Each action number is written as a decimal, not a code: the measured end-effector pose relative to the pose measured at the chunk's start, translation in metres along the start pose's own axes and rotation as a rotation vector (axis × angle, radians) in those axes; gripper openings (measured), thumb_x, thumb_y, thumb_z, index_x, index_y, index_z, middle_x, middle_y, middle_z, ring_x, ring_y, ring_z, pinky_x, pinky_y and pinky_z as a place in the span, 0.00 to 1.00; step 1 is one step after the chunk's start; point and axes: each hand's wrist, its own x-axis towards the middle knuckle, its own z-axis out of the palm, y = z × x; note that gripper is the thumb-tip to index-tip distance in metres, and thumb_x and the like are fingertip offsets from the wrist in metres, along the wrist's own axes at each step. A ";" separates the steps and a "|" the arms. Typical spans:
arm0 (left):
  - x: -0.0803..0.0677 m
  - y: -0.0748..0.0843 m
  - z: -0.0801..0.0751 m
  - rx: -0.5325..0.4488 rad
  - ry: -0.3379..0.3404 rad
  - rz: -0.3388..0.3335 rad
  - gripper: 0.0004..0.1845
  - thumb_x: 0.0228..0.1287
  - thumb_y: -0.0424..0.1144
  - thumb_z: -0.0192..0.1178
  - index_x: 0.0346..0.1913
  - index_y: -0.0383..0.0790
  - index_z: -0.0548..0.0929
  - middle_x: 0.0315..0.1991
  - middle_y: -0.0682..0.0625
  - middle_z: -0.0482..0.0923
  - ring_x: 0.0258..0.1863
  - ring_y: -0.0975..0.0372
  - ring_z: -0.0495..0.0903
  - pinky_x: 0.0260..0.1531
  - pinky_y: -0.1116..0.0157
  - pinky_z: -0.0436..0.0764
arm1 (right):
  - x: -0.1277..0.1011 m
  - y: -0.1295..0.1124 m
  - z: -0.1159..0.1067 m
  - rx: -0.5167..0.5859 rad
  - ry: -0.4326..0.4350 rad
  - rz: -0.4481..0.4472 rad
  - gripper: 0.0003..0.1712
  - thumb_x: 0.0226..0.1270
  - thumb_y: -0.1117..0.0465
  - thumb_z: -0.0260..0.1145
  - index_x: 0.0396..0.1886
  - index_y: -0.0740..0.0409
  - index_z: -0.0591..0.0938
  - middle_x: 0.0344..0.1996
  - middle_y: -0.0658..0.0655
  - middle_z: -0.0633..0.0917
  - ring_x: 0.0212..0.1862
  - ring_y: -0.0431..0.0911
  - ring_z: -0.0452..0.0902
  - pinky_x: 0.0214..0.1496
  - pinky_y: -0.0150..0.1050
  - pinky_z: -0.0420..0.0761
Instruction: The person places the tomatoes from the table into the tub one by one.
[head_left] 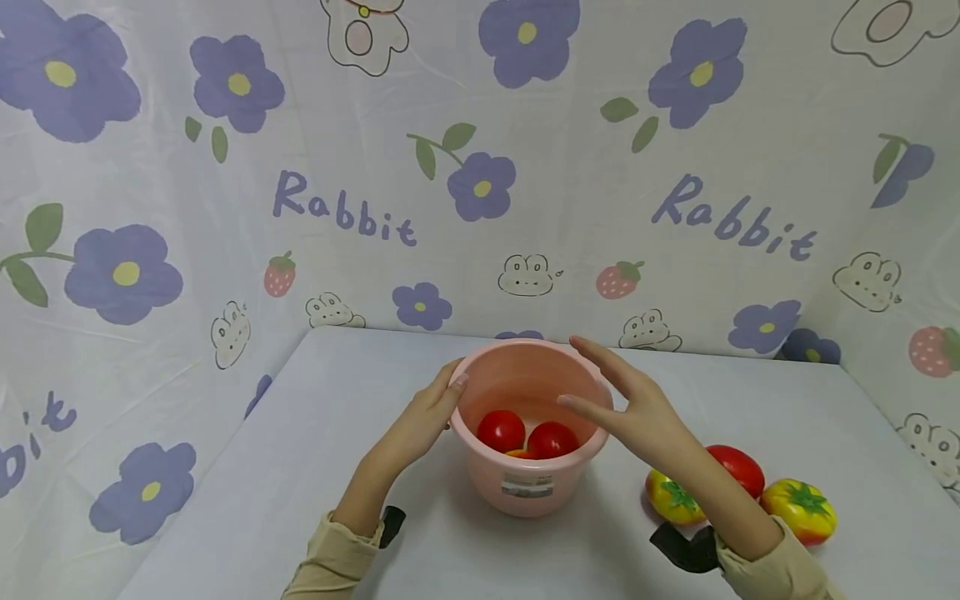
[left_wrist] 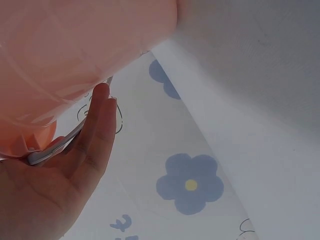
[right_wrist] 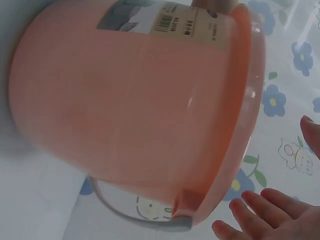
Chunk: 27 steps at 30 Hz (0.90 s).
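Note:
A pink plastic bucket (head_left: 525,492) stands upright on the table, with a label on its front. Inside lie two shiny red round toy fruits (head_left: 501,431) and, mostly hidden under them, a yellow-and-red one (head_left: 519,454). My left hand (head_left: 427,417) holds the bucket's left rim, thumb over the edge and fingers along the outside. The left wrist view shows that hand (left_wrist: 80,175) around the grey handle (left_wrist: 60,147) below the rim. My right hand (head_left: 637,412) is spread above the right rim, holding nothing. In the right wrist view its fingers (right_wrist: 270,207) stand apart from the bucket.
Right of the bucket, partly behind my right forearm, lie a red toy fruit (head_left: 738,468) and two yellow-and-red ones with green star-shaped tops, one nearer the bucket (head_left: 663,496) and one farther right (head_left: 799,510). A patterned cloth (head_left: 570,225) hangs behind the white table (head_left: 360,375).

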 end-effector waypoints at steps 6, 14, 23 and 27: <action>-0.001 0.000 -0.001 0.008 0.002 -0.005 0.27 0.77 0.58 0.37 0.75 0.61 0.56 0.72 0.53 0.67 0.65 0.51 0.73 0.55 0.48 0.80 | -0.007 0.011 -0.003 -0.004 0.021 0.022 0.46 0.61 0.41 0.68 0.76 0.38 0.58 0.76 0.55 0.61 0.77 0.63 0.52 0.62 0.69 0.67; -0.001 0.000 0.000 0.013 -0.001 -0.012 0.28 0.76 0.59 0.37 0.75 0.60 0.56 0.72 0.53 0.66 0.64 0.52 0.73 0.54 0.49 0.81 | -0.017 0.031 -0.007 -0.005 0.038 0.032 0.45 0.63 0.43 0.67 0.76 0.41 0.58 0.75 0.57 0.62 0.76 0.62 0.53 0.66 0.67 0.65; -0.001 0.001 -0.001 0.002 -0.002 -0.008 0.28 0.77 0.58 0.37 0.75 0.58 0.56 0.72 0.53 0.66 0.66 0.50 0.72 0.55 0.48 0.80 | -0.030 0.060 -0.008 0.017 0.081 0.092 0.45 0.63 0.46 0.68 0.77 0.46 0.59 0.75 0.59 0.63 0.76 0.62 0.53 0.70 0.64 0.62; -0.002 0.003 -0.001 0.002 -0.001 -0.004 0.28 0.77 0.58 0.37 0.75 0.58 0.56 0.71 0.53 0.67 0.66 0.50 0.73 0.56 0.47 0.80 | -0.035 0.068 -0.011 0.007 0.077 0.150 0.48 0.63 0.44 0.68 0.77 0.45 0.56 0.76 0.60 0.61 0.76 0.64 0.52 0.69 0.64 0.62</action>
